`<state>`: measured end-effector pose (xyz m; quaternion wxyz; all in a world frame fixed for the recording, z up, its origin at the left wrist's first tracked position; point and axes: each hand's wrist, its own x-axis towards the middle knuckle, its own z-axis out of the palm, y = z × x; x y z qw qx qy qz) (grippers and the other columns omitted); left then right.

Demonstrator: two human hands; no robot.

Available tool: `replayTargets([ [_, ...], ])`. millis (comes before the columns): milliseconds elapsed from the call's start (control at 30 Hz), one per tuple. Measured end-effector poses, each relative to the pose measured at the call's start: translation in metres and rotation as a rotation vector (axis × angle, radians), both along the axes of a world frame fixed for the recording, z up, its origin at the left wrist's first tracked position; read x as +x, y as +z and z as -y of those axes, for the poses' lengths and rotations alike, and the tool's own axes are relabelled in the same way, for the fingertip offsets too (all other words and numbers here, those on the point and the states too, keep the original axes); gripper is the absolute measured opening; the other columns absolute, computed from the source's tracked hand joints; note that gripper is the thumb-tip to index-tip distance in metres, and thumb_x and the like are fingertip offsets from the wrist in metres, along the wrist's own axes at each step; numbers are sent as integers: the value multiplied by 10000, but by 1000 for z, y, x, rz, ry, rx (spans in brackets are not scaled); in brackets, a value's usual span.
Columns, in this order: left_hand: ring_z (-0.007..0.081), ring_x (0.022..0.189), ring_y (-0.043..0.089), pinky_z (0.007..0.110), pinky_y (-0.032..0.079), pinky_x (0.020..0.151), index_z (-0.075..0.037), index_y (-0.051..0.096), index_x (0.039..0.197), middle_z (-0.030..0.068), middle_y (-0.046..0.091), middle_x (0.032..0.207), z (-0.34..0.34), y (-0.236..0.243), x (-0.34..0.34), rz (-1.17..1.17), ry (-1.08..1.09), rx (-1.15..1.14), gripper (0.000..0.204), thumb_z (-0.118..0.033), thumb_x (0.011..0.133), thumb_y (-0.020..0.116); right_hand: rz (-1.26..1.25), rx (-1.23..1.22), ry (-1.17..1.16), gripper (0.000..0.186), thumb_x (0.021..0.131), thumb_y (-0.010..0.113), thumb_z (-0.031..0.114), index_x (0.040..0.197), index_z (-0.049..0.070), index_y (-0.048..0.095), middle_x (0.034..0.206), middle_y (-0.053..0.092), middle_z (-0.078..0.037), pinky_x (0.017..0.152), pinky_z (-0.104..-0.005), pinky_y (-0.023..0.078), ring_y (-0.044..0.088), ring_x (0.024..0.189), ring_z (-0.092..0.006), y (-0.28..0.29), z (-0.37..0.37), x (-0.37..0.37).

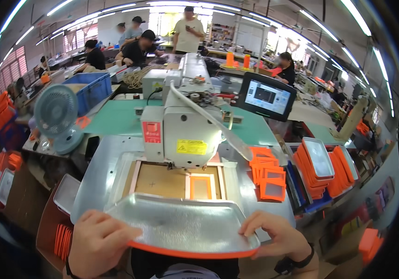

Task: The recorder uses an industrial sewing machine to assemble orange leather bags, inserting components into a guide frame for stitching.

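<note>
While the left hand (98, 239) grips the near-left edge and the right hand (274, 232) pinches the right end, the silver-faced, orange-edged rectangular panel (185, 223) sits before the pale-grey metal sewing machine (188, 123). Uneven lifting may bend it; a low far rim may snag the flat brown template (157, 180); a rightward swing may scatter the loose orange square frames (258, 173).
</note>
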<state>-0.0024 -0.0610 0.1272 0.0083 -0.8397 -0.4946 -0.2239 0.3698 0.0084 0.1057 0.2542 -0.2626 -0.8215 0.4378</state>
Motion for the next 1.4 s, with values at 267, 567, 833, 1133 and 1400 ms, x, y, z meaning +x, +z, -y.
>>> replayTargets([
  [267, 230, 804, 613, 360, 455, 761, -125, 687, 891, 3, 660, 835, -63, -45, -11, 49, 49, 183, 235, -44, 677, 742, 43, 45, -51, 402, 763, 821, 123, 1065, 51, 565, 1115, 624, -81, 902, -316, 481, 605, 1019, -195, -40, -64, -29],
  [567, 241, 881, 624, 365, 474, 822, -101, 677, 964, 31, 669, 940, -94, -79, -15, 3, -36, 168, 272, -24, 705, 706, 160, 194, 25, 374, 733, 805, 79, 1045, 36, 602, 1161, 615, -119, 891, -354, 507, 632, 1000, -260, -57, -100, -25],
  [833, 270, 993, 642, 370, 498, 867, -91, 688, 1003, 71, 669, 1078, -97, -112, -4, 23, -126, 28, 195, -77, 809, 683, 359, 411, -52, 438, 672, 814, 65, 1079, 64, 652, 1301, 596, -110, 1003, -411, 451, 527, 1207, -327, -78, -107, -14],
  [1133, 281, 1027, 645, 374, 517, 861, -84, 717, 994, 83, 668, 1094, -95, -131, -3, 15, -107, -13, 174, -113, 823, 700, 458, 482, -8, 493, 722, 814, 202, 1163, 68, 639, 1350, 540, -128, 1106, -623, 324, 450, 1319, -341, -92, -103, -16],
  [1400, 289, 1008, 646, 372, 516, 852, -76, 721, 989, 89, 661, 1089, -97, -129, -1, 26, -109, -55, 178, -111, 815, 713, 497, 532, -12, 451, 758, 789, 220, 1150, 56, 636, 1339, 540, -147, 1087, -629, 346, 456, 1317, -347, -93, -101, -16],
])
